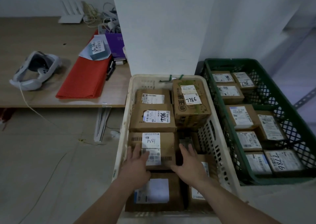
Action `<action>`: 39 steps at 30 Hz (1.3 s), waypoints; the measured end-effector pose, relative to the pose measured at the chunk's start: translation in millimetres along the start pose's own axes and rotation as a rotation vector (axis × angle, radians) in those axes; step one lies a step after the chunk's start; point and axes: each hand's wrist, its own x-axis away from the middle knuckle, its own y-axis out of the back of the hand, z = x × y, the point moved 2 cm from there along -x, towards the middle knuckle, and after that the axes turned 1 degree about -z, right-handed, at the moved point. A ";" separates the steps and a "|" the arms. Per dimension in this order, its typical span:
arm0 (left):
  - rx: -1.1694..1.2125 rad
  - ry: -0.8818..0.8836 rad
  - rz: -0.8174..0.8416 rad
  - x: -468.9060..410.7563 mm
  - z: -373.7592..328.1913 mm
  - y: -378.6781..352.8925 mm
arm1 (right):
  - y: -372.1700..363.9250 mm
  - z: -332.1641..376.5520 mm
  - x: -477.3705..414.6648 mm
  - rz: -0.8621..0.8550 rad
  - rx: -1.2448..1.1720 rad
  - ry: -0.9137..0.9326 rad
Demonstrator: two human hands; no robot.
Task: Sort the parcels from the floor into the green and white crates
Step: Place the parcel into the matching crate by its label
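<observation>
1. Parcel marked A3 lies in the white crate, near its front. The left hand spreads straight fingers over its left edge, and the right hand lies open along its right side. Neither hand grips it. I cannot tell whether they press on it or hover just above.
2. Around it the white crate is packed with boxes, including a tall printed carton at the back.
3. Beside it, the green crate holds about nine labelled parcels.
4. No parcels show on the floor in view, so sorting looks nearly finished.
5. One labelled box sits on the table.
</observation>
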 end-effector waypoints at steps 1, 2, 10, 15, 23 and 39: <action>-0.063 -0.029 0.000 1.5 -4.0 -0.7 | 1.8 -9.3 2.3 0.020 0.145 -0.018; -0.114 -0.063 -0.005 3.2 -9.0 -1.4 | 2.4 -19.3 4.1 0.062 0.271 -0.037; -0.369 -0.243 0.086 -2.4 -29.4 -27.2 | -5.8 -63.8 20.8 0.395 0.560 -0.122; -0.448 -0.249 0.150 -6.9 -29.9 -30.1 | -1.6 -72.9 20.6 0.351 0.592 -0.124; -0.423 -0.202 0.192 -12.2 -27.2 -20.2 | -0.4 -81.7 21.4 0.335 0.586 -0.074; -0.214 -0.199 -0.109 -7.4 -34.1 -23.8 | 17.3 -75.0 7.7 0.038 0.379 -0.068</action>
